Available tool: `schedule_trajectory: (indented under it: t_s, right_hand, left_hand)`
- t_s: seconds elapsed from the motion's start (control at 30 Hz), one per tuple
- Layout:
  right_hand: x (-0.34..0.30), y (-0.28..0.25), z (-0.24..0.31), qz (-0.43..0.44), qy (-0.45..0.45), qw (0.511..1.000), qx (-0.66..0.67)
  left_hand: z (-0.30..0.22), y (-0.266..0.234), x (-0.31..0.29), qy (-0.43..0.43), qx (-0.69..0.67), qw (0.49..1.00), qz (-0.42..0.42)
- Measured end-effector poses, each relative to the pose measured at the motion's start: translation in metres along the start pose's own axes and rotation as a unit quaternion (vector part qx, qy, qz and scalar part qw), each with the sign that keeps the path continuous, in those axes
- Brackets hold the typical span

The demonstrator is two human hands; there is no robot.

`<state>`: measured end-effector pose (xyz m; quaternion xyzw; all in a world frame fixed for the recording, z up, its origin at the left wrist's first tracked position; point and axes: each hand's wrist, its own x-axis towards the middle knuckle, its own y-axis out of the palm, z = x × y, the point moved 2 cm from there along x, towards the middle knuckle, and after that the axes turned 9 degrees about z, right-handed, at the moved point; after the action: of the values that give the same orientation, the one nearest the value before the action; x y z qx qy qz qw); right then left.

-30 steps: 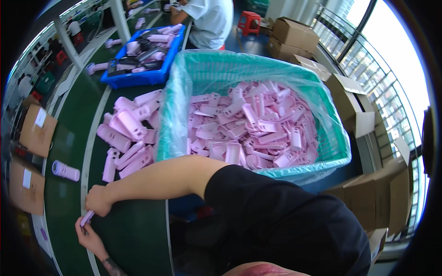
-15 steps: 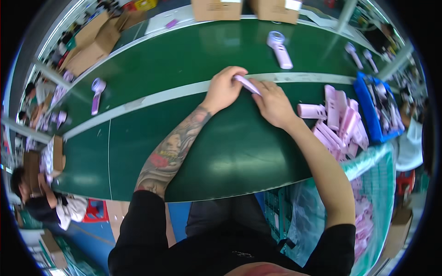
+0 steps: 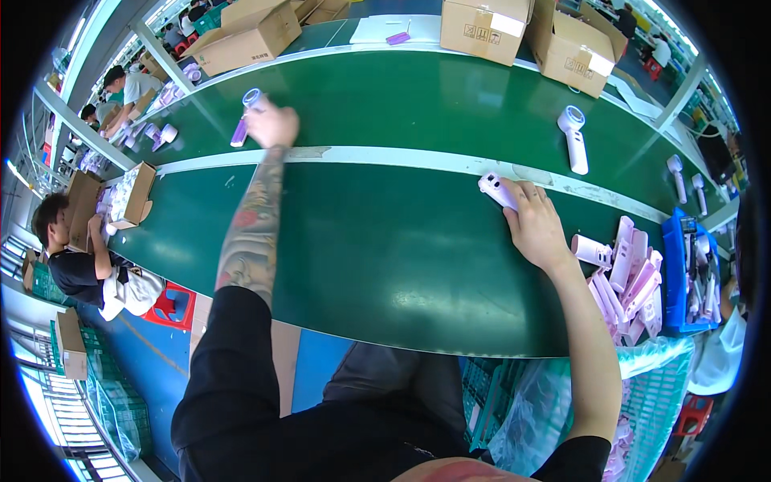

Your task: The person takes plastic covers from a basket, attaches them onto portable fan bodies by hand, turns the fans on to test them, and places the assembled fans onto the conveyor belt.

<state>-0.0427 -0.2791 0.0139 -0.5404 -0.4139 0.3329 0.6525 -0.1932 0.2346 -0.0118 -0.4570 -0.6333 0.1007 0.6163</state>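
Note:
My left hand is stretched far out over the green belt, its fingers closed on a handheld fan with a white head and purple handle. My right hand rests on the belt near the white stripe, gripping a pale pink handle part. Just right of that hand lies a heap of pink handle parts. A complete white and pink fan lies on the far lane beyond my right hand.
Cardboard boxes stand along the belt's far edge. A blue tray of parts sits at the right, with a lined green bin below it. Other people sit at the left and at the far left end. More fans lie at the right.
My hands were together at mid-belt on one pink part. Now the left hand has reached out to the far lane holding a fan, and the right hand stays near the stripe with a pink part.

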Motion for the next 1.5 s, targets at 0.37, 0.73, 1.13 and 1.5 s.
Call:
schedule_trajectory:
  t_s: [0.37,0.73,1.13,1.5]
  right_hand:
    - [0.013,-0.002,0.009,-0.005,-0.026,0.999,0.047]
    - [0.001,-0.012,0.009,0.017,0.0,1.0,0.003]
    - [0.009,-0.036,-0.003,-0.119,0.122,0.975,0.142]
    - [0.006,-0.029,0.016,-0.097,0.08,0.973,0.196]
  left_hand:
    - [0.127,-0.006,0.055,-0.04,-0.065,0.907,0.414]
    - [-0.138,-0.115,-0.075,-0.062,-0.825,0.228,0.514]
    - [-0.235,-0.134,-0.189,-0.005,-0.736,0.307,0.604]
    - [-0.239,-0.145,-0.212,-0.135,-0.812,0.189,0.536]
